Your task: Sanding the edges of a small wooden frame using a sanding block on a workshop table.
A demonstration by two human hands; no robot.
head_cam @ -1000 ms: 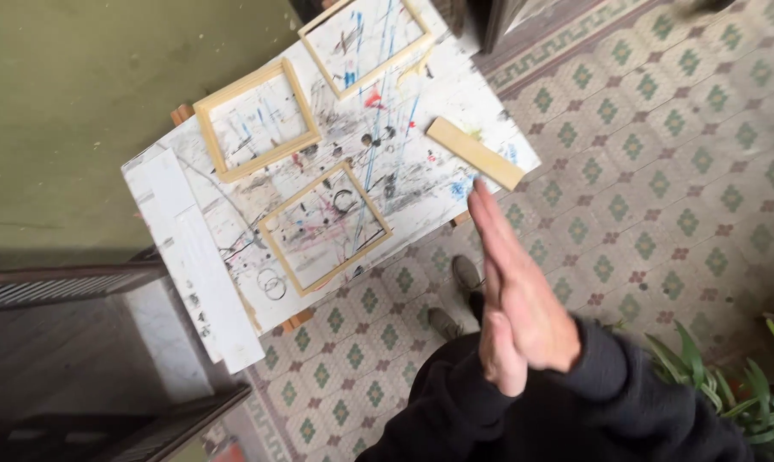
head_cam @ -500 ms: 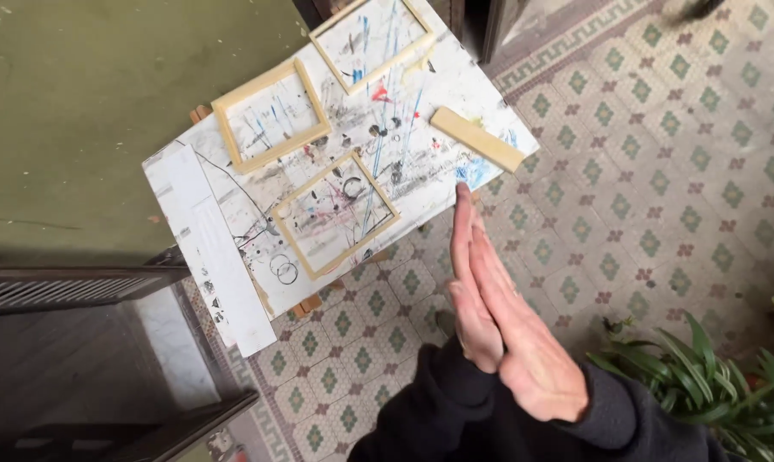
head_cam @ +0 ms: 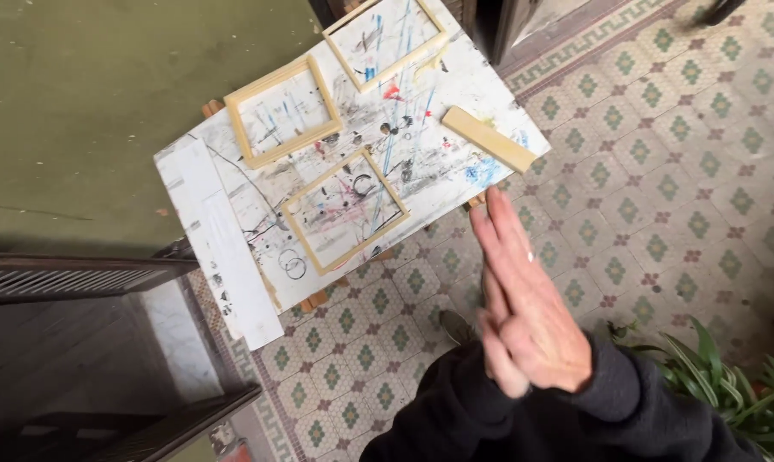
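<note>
Your hands: right hand (head_cam: 536, 321) is sliding over the left hand (head_cam: 495, 295), palms pressed, drawing nearer the paint-marked board (head_cam: 233, 231).

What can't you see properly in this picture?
Head view:
- Left hand: mostly hidden behind the right hand pressed against it.
- Top frame: upper corner cut off by the picture's edge.
- Board's legs: hidden under the board.
- Plant: cut off at the right edge.
</note>
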